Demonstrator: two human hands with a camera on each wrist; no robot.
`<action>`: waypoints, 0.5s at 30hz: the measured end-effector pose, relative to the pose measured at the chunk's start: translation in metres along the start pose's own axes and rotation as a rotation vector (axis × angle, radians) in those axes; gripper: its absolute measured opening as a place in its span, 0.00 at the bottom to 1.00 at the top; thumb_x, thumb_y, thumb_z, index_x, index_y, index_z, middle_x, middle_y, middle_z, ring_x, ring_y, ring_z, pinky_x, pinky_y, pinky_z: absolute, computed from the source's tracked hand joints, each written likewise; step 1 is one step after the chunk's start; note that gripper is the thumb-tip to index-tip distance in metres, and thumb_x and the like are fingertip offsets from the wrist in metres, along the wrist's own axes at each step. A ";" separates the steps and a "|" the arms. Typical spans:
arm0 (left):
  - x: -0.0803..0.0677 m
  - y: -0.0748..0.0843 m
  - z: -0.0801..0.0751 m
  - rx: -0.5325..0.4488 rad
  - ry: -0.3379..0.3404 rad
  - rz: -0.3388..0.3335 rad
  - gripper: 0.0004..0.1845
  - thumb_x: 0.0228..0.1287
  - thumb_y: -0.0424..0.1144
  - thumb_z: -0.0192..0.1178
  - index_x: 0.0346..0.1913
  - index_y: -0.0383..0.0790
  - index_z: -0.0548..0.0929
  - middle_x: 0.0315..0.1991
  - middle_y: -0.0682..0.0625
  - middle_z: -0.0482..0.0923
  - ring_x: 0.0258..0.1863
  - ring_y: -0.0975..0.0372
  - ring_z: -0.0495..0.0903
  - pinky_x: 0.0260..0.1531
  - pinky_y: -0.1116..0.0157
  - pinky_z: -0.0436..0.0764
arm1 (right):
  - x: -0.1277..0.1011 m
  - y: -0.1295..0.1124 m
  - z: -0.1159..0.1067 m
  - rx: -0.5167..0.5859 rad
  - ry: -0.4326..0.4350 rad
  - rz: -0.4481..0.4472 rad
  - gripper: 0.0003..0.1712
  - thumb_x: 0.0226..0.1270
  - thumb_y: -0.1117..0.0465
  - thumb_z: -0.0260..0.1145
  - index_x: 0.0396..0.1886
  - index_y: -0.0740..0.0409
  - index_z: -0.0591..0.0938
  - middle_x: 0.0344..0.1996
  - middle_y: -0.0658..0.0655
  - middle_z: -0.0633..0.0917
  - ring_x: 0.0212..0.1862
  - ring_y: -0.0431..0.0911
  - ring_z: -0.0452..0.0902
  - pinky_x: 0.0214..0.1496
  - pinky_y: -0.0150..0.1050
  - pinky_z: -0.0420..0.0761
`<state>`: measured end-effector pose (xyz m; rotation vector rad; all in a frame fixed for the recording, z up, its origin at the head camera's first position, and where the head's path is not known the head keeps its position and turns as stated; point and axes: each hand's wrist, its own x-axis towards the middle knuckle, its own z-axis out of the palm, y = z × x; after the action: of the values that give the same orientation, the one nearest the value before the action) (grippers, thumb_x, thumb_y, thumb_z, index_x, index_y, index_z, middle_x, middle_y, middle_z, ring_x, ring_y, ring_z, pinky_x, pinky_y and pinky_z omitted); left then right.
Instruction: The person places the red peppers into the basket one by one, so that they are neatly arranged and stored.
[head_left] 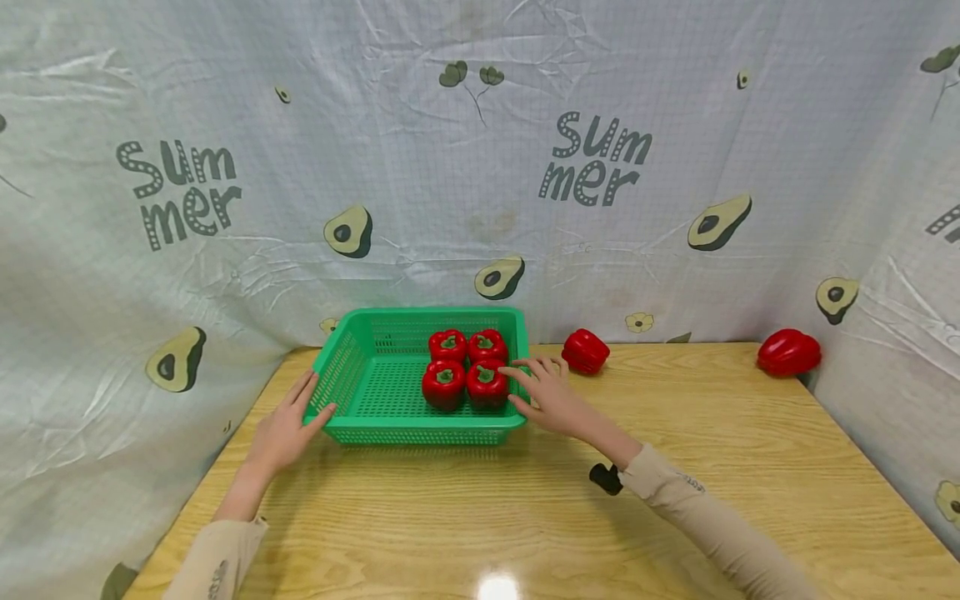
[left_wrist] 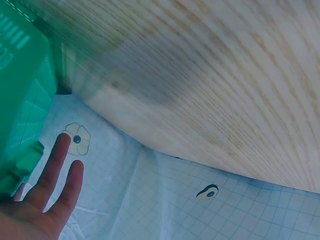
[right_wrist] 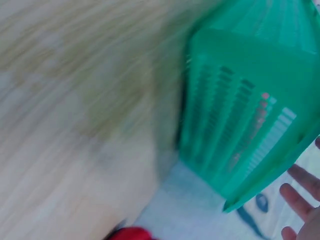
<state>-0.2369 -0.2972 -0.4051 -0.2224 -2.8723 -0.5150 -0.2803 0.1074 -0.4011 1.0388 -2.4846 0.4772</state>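
Observation:
A green plastic basket (head_left: 420,422) stands at the back of the table, with several red bell peppers (head_left: 443,385) upright in its right half. My left hand (head_left: 281,433) lies at its front left corner, thumb over the rim; in the left wrist view two fingers (left_wrist: 70,187) stretch out straight beside the basket wall. Over on the right side, my right hand (head_left: 551,396) has its fingers and thumb reaching over the rim beside the nearest pepper. The right wrist view shows those fingers spread near the rim; whether they touch a pepper is hard to tell.
One red bell pepper (head_left: 586,352) lies on its side to the right of the basket. Another pepper (head_left: 789,352) is at the table's far right corner. A pale printed curtain (head_left: 420,167) hangs behind the wooden table (head_left: 420,517).

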 end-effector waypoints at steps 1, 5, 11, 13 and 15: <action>0.000 0.001 -0.001 0.005 0.000 -0.001 0.37 0.65 0.56 0.42 0.68 0.34 0.51 0.68 0.37 0.49 0.45 0.39 0.73 0.20 0.60 0.69 | -0.004 0.003 -0.001 0.007 0.006 0.004 0.23 0.61 0.56 0.60 0.57 0.53 0.72 0.52 0.60 0.73 0.54 0.55 0.65 0.53 0.58 0.56; 0.001 0.002 -0.003 0.042 0.004 -0.003 0.37 0.64 0.57 0.43 0.68 0.35 0.54 0.68 0.37 0.51 0.24 0.50 0.76 0.13 0.66 0.62 | -0.020 0.021 -0.003 0.001 0.034 0.018 0.23 0.59 0.58 0.61 0.56 0.55 0.73 0.51 0.60 0.75 0.52 0.54 0.66 0.53 0.54 0.56; 0.002 0.002 -0.004 0.085 0.006 0.011 0.38 0.63 0.58 0.45 0.67 0.33 0.57 0.66 0.36 0.54 0.14 0.60 0.69 0.11 0.66 0.60 | -0.043 0.051 -0.005 -0.063 0.071 0.052 0.23 0.58 0.58 0.62 0.54 0.56 0.74 0.48 0.58 0.77 0.49 0.51 0.67 0.51 0.53 0.59; 0.003 0.002 -0.004 0.104 0.014 0.024 0.38 0.63 0.58 0.45 0.66 0.32 0.57 0.65 0.35 0.55 0.16 0.57 0.71 0.11 0.67 0.60 | -0.049 0.060 -0.006 -0.071 0.080 0.078 0.23 0.57 0.58 0.63 0.54 0.56 0.74 0.47 0.57 0.77 0.49 0.52 0.67 0.50 0.55 0.59; 0.004 0.003 -0.004 0.125 0.025 0.038 0.38 0.64 0.57 0.45 0.66 0.30 0.57 0.65 0.34 0.55 0.18 0.56 0.73 0.11 0.67 0.60 | -0.053 0.070 -0.008 -0.076 0.093 0.107 0.24 0.57 0.58 0.63 0.54 0.56 0.74 0.46 0.58 0.77 0.49 0.53 0.67 0.50 0.56 0.59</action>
<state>-0.2391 -0.2960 -0.3997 -0.2471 -2.8566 -0.3279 -0.2958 0.1892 -0.4310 0.8390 -2.4636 0.4484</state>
